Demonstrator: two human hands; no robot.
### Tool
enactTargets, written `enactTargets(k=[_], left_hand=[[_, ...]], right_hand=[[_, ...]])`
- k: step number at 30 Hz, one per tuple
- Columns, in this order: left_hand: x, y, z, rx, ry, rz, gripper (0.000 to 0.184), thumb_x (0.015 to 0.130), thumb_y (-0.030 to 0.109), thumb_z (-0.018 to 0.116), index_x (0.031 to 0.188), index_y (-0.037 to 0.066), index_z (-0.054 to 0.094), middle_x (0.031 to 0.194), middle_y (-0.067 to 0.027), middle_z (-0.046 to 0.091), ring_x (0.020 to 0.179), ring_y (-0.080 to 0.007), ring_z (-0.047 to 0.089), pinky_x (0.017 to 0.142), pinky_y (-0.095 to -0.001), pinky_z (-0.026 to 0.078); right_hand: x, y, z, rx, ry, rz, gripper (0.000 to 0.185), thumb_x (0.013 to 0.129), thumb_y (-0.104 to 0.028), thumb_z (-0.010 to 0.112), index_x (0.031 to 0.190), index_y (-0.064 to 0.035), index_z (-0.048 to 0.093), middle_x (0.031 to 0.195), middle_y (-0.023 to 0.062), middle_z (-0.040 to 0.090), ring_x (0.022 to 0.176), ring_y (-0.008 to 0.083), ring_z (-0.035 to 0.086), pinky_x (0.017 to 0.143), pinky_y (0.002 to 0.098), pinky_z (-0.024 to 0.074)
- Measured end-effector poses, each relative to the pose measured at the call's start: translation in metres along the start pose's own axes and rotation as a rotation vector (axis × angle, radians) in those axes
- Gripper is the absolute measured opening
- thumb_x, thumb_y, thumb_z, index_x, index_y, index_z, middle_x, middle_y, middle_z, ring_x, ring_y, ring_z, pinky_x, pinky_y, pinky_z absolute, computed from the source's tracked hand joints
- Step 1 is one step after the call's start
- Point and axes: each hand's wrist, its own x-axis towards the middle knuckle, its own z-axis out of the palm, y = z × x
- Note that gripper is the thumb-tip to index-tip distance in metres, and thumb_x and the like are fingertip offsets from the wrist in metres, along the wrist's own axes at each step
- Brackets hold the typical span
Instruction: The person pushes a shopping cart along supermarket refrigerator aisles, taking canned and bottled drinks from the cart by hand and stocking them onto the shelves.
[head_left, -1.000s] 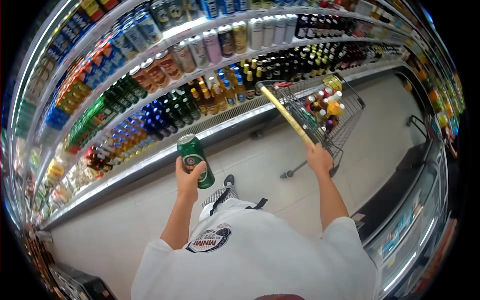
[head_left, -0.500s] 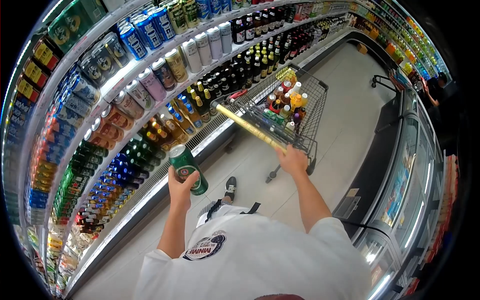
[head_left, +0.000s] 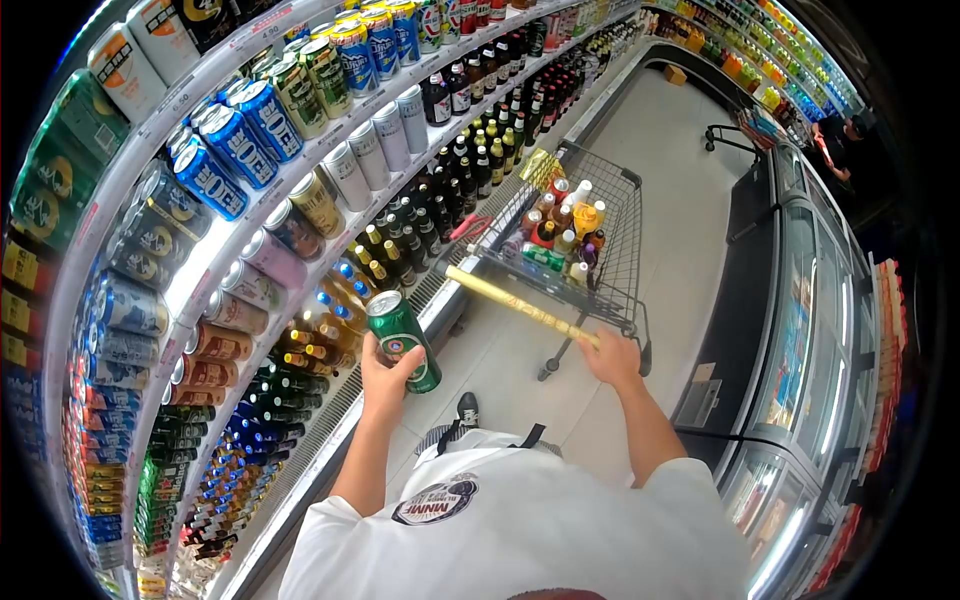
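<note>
A green beer can (head_left: 401, 337) is in my left hand (head_left: 389, 372), tilted a little, its silver top showing. My right hand (head_left: 612, 357) is wrapped round the right end of the yellow handle (head_left: 520, 305) of a shopping cart (head_left: 622, 195). Inside the cart's wire basket stand several bottles (head_left: 566, 222) with white, orange and dark caps. A green can pack or can (head_left: 543, 257) lies among them near the handle. The held can is apart from both the cart and the shelves.
Curved shelves of cans (head_left: 238, 140) and bottles (head_left: 480, 165) run along the left. Glass-topped freezers (head_left: 795, 330) line the right. Pale floor (head_left: 690, 150) lies between them. A person in dark clothes (head_left: 848, 150) stands far right, and another cart (head_left: 735, 135) is farther back.
My view has turned, so the shelves and cart appear shifted. Both hands sit slightly farther right in view, still holding the beer can and the cart handle.
</note>
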Motion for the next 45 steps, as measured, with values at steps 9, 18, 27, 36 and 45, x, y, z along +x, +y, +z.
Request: enactTargets(k=[9, 18, 27, 36, 45], left_hand=[[0.047, -0.001, 0.027, -0.018, -0.066, -0.061, 0.048, 0.080, 0.010, 0.080, 0.118, 0.004, 0.050, 0.101, -0.0061, 0.064, 0.088, -0.0132, 0.062, 0.077, -0.0309, 0.054], [0.094, -0.007, 0.093, 0.189, -0.097, -0.154, 0.053, 0.080, 0.020, 0.084, 0.118, 0.001, 0.052, 0.101, -0.0091, 0.065, 0.087, -0.0134, 0.063, 0.076, -0.0297, 0.054], [0.136, -0.026, 0.188, 0.082, -0.121, -0.231, 0.052, 0.084, 0.025, 0.079, 0.122, 0.000, 0.053, 0.106, -0.0100, 0.063, 0.091, -0.0183, 0.063, 0.080, -0.0340, 0.053], [0.170, -0.038, 0.280, -0.050, -0.149, -0.284, 0.038, 0.087, 0.014, 0.072, 0.117, 0.003, 0.053, 0.101, -0.0072, 0.064, 0.089, -0.0172, 0.066, 0.079, -0.0346, 0.055], [0.256, -0.035, 0.336, 0.039, -0.076, -0.103, 0.053, 0.077, 0.010, 0.080, 0.122, 0.005, 0.051, 0.107, -0.0076, 0.064, 0.098, -0.0182, 0.063, 0.092, -0.0368, 0.049]], right_hand=[[0.032, 0.025, -0.003, 0.015, -0.034, 0.033, 0.049, 0.091, -0.058, 0.060, 0.090, -0.0098, 0.063, 0.079, 0.0132, 0.068, 0.067, 0.0358, 0.066, 0.060, 0.0479, 0.0497], [0.074, 0.052, -0.006, -0.001, -0.019, 0.042, 0.049, 0.092, -0.056, 0.060, 0.086, -0.0073, 0.061, 0.077, 0.0132, 0.066, 0.066, 0.0353, 0.066, 0.058, 0.0464, 0.0495], [0.131, 0.099, -0.009, 0.023, 0.006, 0.091, 0.051, 0.091, -0.058, 0.060, 0.087, -0.0076, 0.062, 0.077, 0.0133, 0.066, 0.066, 0.0355, 0.066, 0.057, 0.0473, 0.0501], [0.198, 0.156, -0.019, 0.079, -0.082, 0.120, 0.060, 0.092, -0.066, 0.052, 0.089, -0.0075, 0.066, 0.081, 0.0118, 0.070, 0.070, 0.0329, 0.068, 0.060, 0.0455, 0.0514], [0.284, 0.197, -0.043, 0.085, -0.234, 0.195, 0.064, 0.086, -0.069, 0.056, 0.091, -0.0073, 0.069, 0.081, 0.0124, 0.072, 0.076, 0.0313, 0.070, 0.067, 0.0433, 0.0523]])
